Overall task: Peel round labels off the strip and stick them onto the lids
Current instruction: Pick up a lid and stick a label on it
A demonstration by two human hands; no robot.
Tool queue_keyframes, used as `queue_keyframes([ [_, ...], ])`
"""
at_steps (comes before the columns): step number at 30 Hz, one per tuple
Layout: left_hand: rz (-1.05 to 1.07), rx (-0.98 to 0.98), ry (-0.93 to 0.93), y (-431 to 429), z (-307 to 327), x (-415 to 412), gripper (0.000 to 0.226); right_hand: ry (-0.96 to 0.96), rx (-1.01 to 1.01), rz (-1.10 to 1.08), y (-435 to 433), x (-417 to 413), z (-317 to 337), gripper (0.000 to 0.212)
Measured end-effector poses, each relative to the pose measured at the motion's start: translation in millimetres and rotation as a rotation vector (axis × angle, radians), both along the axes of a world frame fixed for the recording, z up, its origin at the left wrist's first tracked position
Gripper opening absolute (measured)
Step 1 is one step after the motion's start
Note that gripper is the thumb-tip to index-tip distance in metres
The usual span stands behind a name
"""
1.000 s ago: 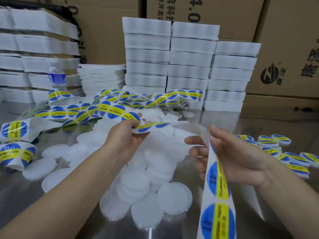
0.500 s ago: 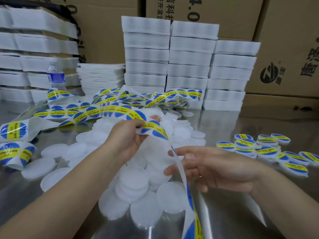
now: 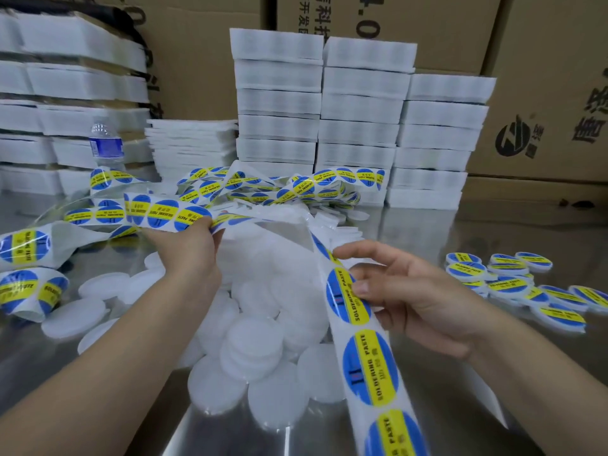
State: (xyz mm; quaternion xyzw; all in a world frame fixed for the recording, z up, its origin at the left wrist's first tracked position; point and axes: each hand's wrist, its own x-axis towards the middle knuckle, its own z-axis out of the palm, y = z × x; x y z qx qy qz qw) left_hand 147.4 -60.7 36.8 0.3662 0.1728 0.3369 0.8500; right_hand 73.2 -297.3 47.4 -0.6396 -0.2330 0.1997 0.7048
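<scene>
A long white backing strip (image 3: pixel 368 366) carries round blue-and-yellow "SOLDERING PASTE" labels and runs from the lower middle up across the pile. My left hand (image 3: pixel 187 255) grips the strip at its upper bend. My right hand (image 3: pixel 401 291) holds the strip lower down, thumb on top and fingertips against the edge of one label (image 3: pixel 348 296). Under both hands lies a heap of plain white round lids (image 3: pixel 256 340). Several labelled lids (image 3: pixel 506 284) lie on the right.
More label strip (image 3: pixel 204 192) loops over the metal table (image 3: pixel 411 218) at the back and left. Stacks of white foam trays (image 3: pixel 362 126) and cardboard boxes (image 3: pixel 552 93) stand behind. A water bottle (image 3: pixel 105 146) stands at the back left.
My right hand slid along the strip and turned it, so the labels now face up. My left hand shifted slightly left and up, still gripping the strip.
</scene>
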Motion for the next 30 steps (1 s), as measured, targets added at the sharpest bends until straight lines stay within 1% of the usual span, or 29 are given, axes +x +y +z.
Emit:
queue_keyframes([
  [1, 0.024, 0.055, 0.027, 0.9, -0.8, 0.7, 0.085, 0.007, -0.014, -0.006, -1.6, 0.2, 0.9, 0.033],
  [2, 0.028, 0.121, 0.049, 2.4, -2.0, 1.8, 0.093, 0.013, -0.032, -0.006, -3.4, 0.7, 1.7, 0.032],
  [3, 0.013, 0.186, 0.069, 4.1, -3.9, 4.4, 0.094, 0.018, -0.052, -0.003, -5.2, 0.5, 2.7, 0.033],
  [5, -0.041, 0.323, 0.128, 6.7, -7.4, 9.0, 0.084, 0.026, -0.087, 0.014, -7.8, -0.3, 4.6, 0.035],
  [7, -0.094, 0.520, 0.205, 5.2, -9.9, 12.0, 0.074, 0.026, -0.123, 0.004, -8.7, -1.5, 6.5, 0.037],
  [8, -0.113, 0.592, 0.215, 3.6, -10.7, 12.9, 0.072, 0.022, -0.138, -0.011, -8.7, -2.0, 7.1, 0.037],
  [10, -0.116, 0.649, 0.178, 3.4, -12.3, 14.4, 0.071, 0.027, -0.145, -0.049, -8.7, -1.0, 6.4, 0.036],
  [12, -0.075, 0.633, 0.130, 6.5, -12.8, 14.7, 0.071, 0.046, -0.142, -0.102, -7.7, -0.1, 5.5, 0.033],
  [15, -0.012, 0.494, 0.117, 13.5, -11.3, 15.8, 0.070, 0.032, -0.193, -0.188, -5.5, 0.2, 3.3, 0.036],
  [17, 0.078, 0.475, 0.139, 17.0, -10.1, 15.4, 0.061, -0.031, -0.271, -0.234, -5.0, 1.5, 2.8, 0.035],
  [19, 0.162, 0.448, 0.122, 22.2, -9.1, 15.4, 0.053, -0.121, -0.381, -0.245, -5.5, 3.5, 3.2, 0.031],
  [20, 0.193, 0.442, 0.107, 25.1, -9.0, 15.5, 0.051, -0.136, -0.386, -0.232, -5.8, 3.6, 4.0, 0.027],
  [21, 0.216, 0.435, 0.095, 28.0, -9.2, 15.9, 0.050, -0.117, -0.353, -0.203, -6.2, 2.9, 4.7, 0.023],
  [22, 0.234, 0.423, 0.088, 30.7, -9.3, 16.2, 0.049, -0.074, -0.303, -0.154, -6.9, 1.3, 5.5, 0.025],
  [24, 0.251, 0.375, 0.092, 34.2, -10.8, 18.7, 0.049, 0.026, -0.196, -0.035, -9.4, -2.1, 6.7, 0.042],
  [26, 0.233, 0.330, 0.105, 35.6, -13.8, 22.2, 0.047, 0.089, -0.103, 0.061, -12.4, -3.0, 7.6, 0.046],
  [28, 0.218, 0.293, 0.133, 37.6, -16.6, 25.1, 0.043, 0.087, -0.091, 0.099, -14.2, -1.0, 7.2, 0.046],
  [30, 0.217, 0.272, 0.156, 39.6, -17.9, 27.3, 0.040, 0.085, -0.115, 0.081, -15.4, 2.2, 5.7, 0.041],
])
